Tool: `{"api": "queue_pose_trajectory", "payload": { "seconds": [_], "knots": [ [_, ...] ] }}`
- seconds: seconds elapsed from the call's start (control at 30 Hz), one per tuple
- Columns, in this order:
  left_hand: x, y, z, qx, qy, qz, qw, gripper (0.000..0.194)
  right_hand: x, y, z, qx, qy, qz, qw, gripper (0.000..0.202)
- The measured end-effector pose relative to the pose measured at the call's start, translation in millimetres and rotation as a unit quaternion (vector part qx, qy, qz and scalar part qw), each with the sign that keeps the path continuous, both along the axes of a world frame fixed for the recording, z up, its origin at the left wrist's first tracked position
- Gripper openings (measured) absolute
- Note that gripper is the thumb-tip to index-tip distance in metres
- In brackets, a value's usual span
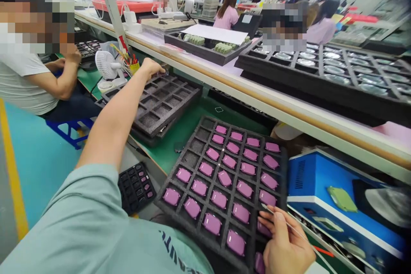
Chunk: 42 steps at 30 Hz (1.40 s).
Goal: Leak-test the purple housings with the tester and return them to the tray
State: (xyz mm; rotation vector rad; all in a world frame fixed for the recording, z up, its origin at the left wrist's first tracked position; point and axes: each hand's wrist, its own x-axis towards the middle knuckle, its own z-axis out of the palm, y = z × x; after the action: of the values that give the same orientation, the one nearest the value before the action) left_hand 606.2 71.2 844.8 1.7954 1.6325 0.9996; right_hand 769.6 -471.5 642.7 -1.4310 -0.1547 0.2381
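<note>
My left hand [153, 67] is stretched out over the far corner of a dark foam tray [154, 109] with mostly bare compartments. Its fingers are pinched at something small that I cannot make out. Closer to my body, a second foam tray [221, 235] holds rows of purple rounded-square casings [212, 224]; several compartments at its left are bare. At that tray's right edge is my right hand [287, 239], closed around a thin pen-like tool [297, 230] whose pale shaft or cord runs toward the lower right. Part of the casings there is hidden behind the hand.
A shelf [224, 81] crosses above the green bench [170, 150], carrying trays of clear round parts [334, 68] and green parts [224, 47]. A blue machine [321, 188] stands right. Left are a white fan [107, 66], a small black tray [136, 188] and a seated co-worker [28, 77].
</note>
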Motion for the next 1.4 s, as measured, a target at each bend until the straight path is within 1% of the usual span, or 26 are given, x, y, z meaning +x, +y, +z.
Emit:
{"api": "queue_pose_trajectory", "payload": {
  "seconds": [0.07, 0.13, 0.17, 0.23, 0.27, 0.3, 0.33, 0.37, 0.43, 0.47, 0.53, 0.6, 0.73, 0.87, 0.97, 1.03, 1.07, 1.1, 1.13, 1.17, 1.2, 1.23, 1.27, 1.3, 1.33, 1.4],
  "knots": [
    [-24, -42, 9.0, 0.016, -0.002, -0.031, 0.999, 0.038, -1, -3, 2.0, 0.008, 0.002, 0.000, 1.000, 0.035],
    [-50, -109, 6.6, 0.071, -0.021, -0.113, 0.991, 0.037, -2, -5, 3.9, 0.016, -0.001, 0.003, 1.000, 0.034],
    [-62, -148, -0.9, 0.092, -0.022, -0.154, 0.984, 0.037, -2, -6, 4.7, 0.021, -0.001, 0.003, 1.000, 0.033],
    [-77, -228, -29.6, 0.104, -0.001, -0.201, 0.974, 0.031, -2, -8, 5.9, 0.031, 0.001, 0.005, 1.000, 0.031],
    [-81, -262, -49.5, 0.076, -0.002, -0.199, 0.977, 0.027, -2, -9, 6.4, 0.035, 0.002, 0.007, 0.999, 0.030],
    [-82, -290, -71.4, 0.031, -0.018, -0.181, 0.983, 0.026, -2, -10, 6.6, 0.039, 0.001, 0.011, 0.999, 0.029],
    [-81, -310, -93.9, -0.016, -0.049, -0.149, 0.988, 0.028, -2, -11, 6.7, 0.042, 0.001, 0.016, 0.999, 0.028],
    [-79, -322, -115.3, -0.058, -0.077, -0.115, 0.989, 0.029, -2, -12, 6.7, 0.043, 0.000, 0.022, 0.999, 0.027],
    [-73, -327, -150.7, -0.090, -0.098, -0.072, 0.988, 0.030, -2, -14, 6.2, 0.046, -0.001, 0.032, 0.998, 0.026],
    [-70, -323, -163.4, -0.101, -0.102, -0.064, 0.988, 0.030, -1, -15, 5.9, 0.047, -0.001, 0.035, 0.998, 0.026],
    [-67, -310, -178.5, -0.116, -0.103, -0.063, 0.986, 0.028, -1, -16, 5.5, 0.053, 0.002, 0.041, 0.998, 0.026],
    [-67, -301, -183.0, -0.118, -0.102, -0.061, 0.986, 0.026, -1, -17, 5.7, 0.063, 0.005, 0.045, 0.997, 0.026],
    [-69, -297, -178.4, -0.097, -0.114, -0.037, 0.988, 0.025, -1, -17, 7.6, 0.077, 0.009, 0.042, 0.996, 0.026],
    [-71, -305, -167.3, -0.083, -0.183, -0.008, 0.979, 0.032, -2, -17, 9.0, 0.068, 0.006, 0.039, 0.997, 0.026],
    [-68, -316, -151.6, -0.092, -0.276, 0.017, 0.957, 0.025, -2, -16, 8.5, 0.067, 0.001, 0.037, 0.997, 0.025],
    [-58, -326, -138.7, -0.106, -0.340, 0.018, 0.934, 0.015, -1, -15, 7.2, 0.066, -0.002, 0.039, 0.997, 0.025],
    [-49, -332, -132.6, -0.124, -0.375, 0.009, 0.919, 0.012, 0, -15, 6.4, 0.065, -0.004, 0.041, 0.997, 0.025],
    [-38, -338, -127.3, -0.161, -0.422, -0.007, 0.892, 0.010, 0, -15, 5.4, 0.064, -0.006, 0.043, 0.997, 0.024],
    [-24, -345, -123.2, -0.216, -0.477, -0.026, 0.852, 0.009, 1, -14, 4.4, 0.064, -0.008, 0.044, 0.997, 0.024],
    [-9, -353, -120.4, -0.291, -0.535, -0.048, 0.791, 0.008, 2, -14, 3.4, 0.063, -0.011, 0.045, 0.997, 0.024],
    [8, -360, -118.8, -0.371, -0.583, -0.066, 0.720, 0.008, 2, -13, 2.6, 0.062, -0.014, 0.044, 0.997, 0.023],
    [24, -368, -118.4, -0.442, -0.611, -0.082, 0.651, 0.008, 2, -12, 2.0, 0.059, -0.017, 0.042, 0.997, 0.023],
    [39, -376, -118.9, -0.498, -0.621, -0.094, 0.598, 0.010, 3, -12, 1.6, 0.056, -0.020, 0.041, 0.997, 0.023],
    [53, -383, -119.9, -0.532, -0.616, -0.102, 0.572, 0.014, 3, -10, 1.4, 0.053, -0.023, 0.039, 0.998, 0.022],
    [64, -389, -121.2, -0.553, -0.606, -0.109, 0.561, 0.020, 3, -9, 1.3, 0.050, -0.026, 0.039, 0.998, 0.022],
    [78, -398, -123.8, -0.576, -0.585, -0.115, 0.560, 0.029, 5, -6, 1.3, 0.045, -0.034, 0.039, 0.998, 0.022]
  ]
}}
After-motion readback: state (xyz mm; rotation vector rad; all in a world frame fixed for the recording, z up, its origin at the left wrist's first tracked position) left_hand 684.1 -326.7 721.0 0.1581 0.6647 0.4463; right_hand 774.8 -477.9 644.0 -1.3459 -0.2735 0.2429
